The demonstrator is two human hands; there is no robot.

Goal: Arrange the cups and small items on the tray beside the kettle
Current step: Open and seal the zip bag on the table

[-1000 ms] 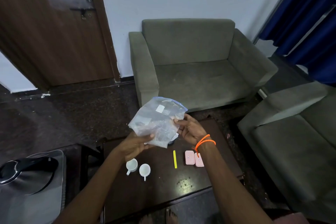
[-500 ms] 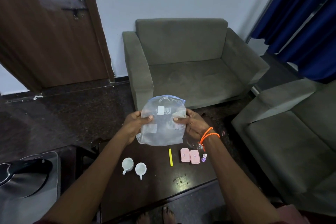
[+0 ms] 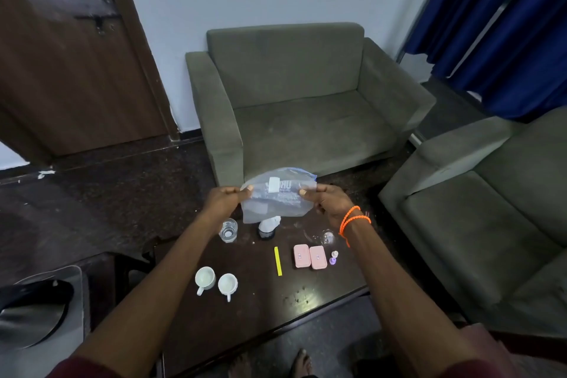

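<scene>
Left hand (image 3: 223, 199), right hand (image 3: 331, 204), pinching crinkled translucent plastic bag (image 3: 277, 196)

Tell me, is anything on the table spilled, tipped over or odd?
Nothing spilled or tipped. The two cups stand upright, the pink cases lie neatly paired. Only the table shows small scuffed specks near its front edge.

Two white cups (image 3: 205, 279) (image 3: 228, 284) are sitting upright side by side on the dark table (image 3: 254, 310), handles pointing toward the near edge. Right of the cups, a yellow stick (image 3: 278, 261) is lying flat, then two pink cases (image 3: 301, 256) (image 3: 318, 257) touching, then a tiny purple bottle (image 3: 333, 258). Beyond the cups, a clear glass (image 3: 228, 230) is standing upright.
</scene>
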